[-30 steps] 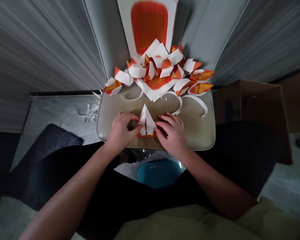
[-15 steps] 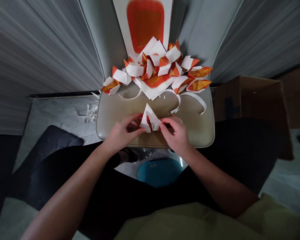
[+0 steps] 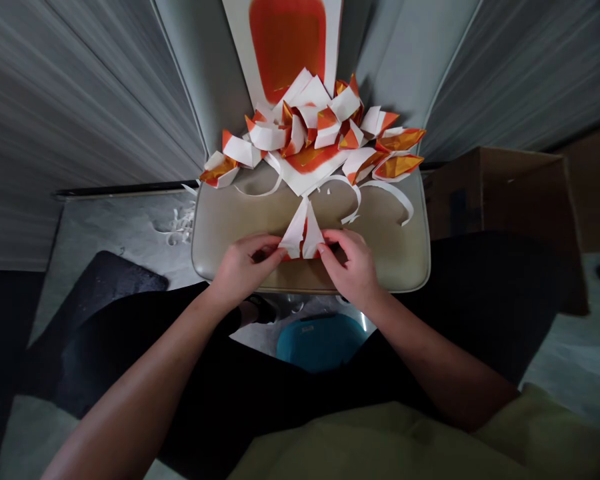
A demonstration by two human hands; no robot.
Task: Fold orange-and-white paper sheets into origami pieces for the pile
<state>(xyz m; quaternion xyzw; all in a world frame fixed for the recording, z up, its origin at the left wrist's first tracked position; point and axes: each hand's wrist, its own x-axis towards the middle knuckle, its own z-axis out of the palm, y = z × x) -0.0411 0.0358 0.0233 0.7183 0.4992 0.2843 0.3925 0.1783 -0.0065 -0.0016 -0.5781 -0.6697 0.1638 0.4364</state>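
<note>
At the seat's (image 3: pixel 390 260) near edge, left hand (image 3: pixel 243 267) and right hand (image 3: pixel 353 267) each pinching the folded paper (image 3: pixel 303 233), paper pile (image 3: pixel 320 133) far, box (image 3: pixel 510 193) right.

Two hands at the near edge of the tan seat (image 3: pixel 230 227), left hand (image 3: pixel 243 267) and right hand (image 3: pixel 353 267), sharing one pointed folded paper (image 3: pixel 303 233). Along the far edge there's a heap of folded pieces (image 3: pixel 315 133), maybe a dozen or more, too jumbled to count. One flat orange sheet (image 3: pixel 285 40) behind, one cardboard box (image 3: pixel 510 193), one blue bowl (image 3: pixel 320 343).
</note>
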